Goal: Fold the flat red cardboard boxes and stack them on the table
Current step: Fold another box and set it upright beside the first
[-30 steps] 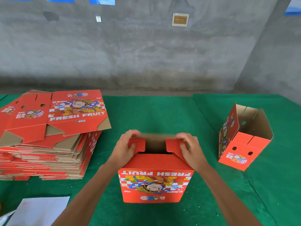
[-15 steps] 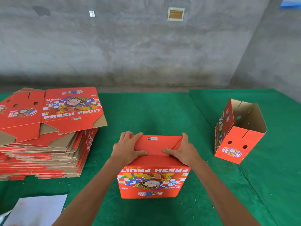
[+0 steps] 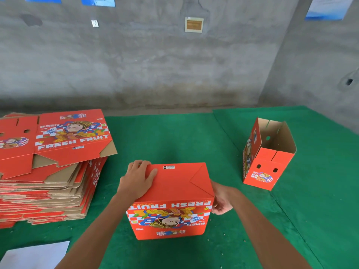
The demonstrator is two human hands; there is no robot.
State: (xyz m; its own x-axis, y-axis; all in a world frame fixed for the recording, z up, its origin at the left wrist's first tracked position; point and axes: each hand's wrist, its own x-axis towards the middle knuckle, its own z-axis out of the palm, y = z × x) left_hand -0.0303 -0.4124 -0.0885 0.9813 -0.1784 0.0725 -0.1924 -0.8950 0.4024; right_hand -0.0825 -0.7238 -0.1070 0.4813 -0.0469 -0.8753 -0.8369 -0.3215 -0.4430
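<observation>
Box (image 3: 171, 193) stands in the lower middle of the frame on the green table (image 3: 174, 144), upside down, its closed bottom flaps facing up and its long axis running left to right. Left hand (image 3: 137, 179) lies flat on the top left corner, fingers straight. Right hand (image 3: 222, 200) holds the right side wall; I cannot tell how its fingers curl. Both hands are equally near. I count one box in work, one finished box (image 3: 268, 154) at the right lying on its side, and one pile of flat boxes (image 3: 48, 167) at the left.
</observation>
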